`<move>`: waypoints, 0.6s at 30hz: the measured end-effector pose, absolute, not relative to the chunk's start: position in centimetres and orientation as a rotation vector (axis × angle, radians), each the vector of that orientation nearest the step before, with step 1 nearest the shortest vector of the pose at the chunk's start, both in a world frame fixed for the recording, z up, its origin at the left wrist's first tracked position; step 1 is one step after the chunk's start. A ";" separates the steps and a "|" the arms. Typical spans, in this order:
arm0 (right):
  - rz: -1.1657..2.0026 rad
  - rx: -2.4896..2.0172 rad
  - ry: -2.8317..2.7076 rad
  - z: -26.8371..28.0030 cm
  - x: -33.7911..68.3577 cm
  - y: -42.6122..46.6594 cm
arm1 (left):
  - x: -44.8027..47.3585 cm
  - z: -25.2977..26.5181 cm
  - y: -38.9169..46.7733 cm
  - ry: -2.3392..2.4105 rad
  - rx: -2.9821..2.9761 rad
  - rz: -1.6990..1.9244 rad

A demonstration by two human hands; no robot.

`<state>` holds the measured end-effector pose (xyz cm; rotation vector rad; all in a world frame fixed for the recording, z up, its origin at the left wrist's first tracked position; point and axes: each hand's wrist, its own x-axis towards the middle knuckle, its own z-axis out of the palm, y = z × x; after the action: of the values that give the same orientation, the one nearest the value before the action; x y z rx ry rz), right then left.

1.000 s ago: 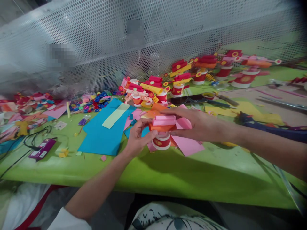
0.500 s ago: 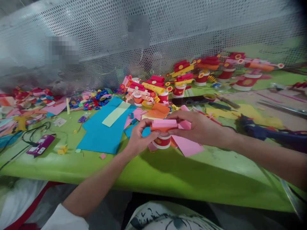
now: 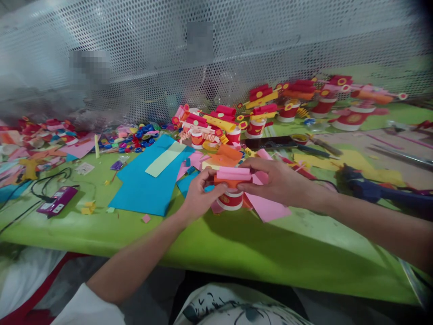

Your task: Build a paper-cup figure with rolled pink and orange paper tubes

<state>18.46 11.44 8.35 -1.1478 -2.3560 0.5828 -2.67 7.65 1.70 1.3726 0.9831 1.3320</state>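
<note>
One green table (image 3: 203,248) spreads beneath the person's two hands. The right hand (image 3: 275,181) and left hand (image 3: 200,195) each close in a narrow pinch, thumbs in front, on opposite ends of the orange roll (image 3: 231,183). Under it, between the hands, stands the upright red-and-white cup (image 3: 230,201), probably light and fairly stiff, best steadied by its sides. Both rolls, orange and the pink one (image 3: 233,174) above, look like thin paper, grippy but easily crushed; their ends suit a gentle hold.

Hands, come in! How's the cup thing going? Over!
Left hand, right hand: holding pink and orange rolls. Red-and-white cup underneath. Pink paper near right hand.
</note>
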 end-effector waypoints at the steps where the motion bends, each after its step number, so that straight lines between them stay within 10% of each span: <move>1: 0.586 -1.136 -2.356 8.4 18.5 11.4 | -2.7 1.7 7.6 0.981 1.363 1.329; 18: 0.651 -0.983 -2.327 8.6 18.5 10.7 | -3.0 1.9 7.3 0.885 1.331 1.359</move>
<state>18.51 10.71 8.56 -0.9832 -2.3265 0.6514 -2.98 7.27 1.94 1.3314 0.8846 1.3589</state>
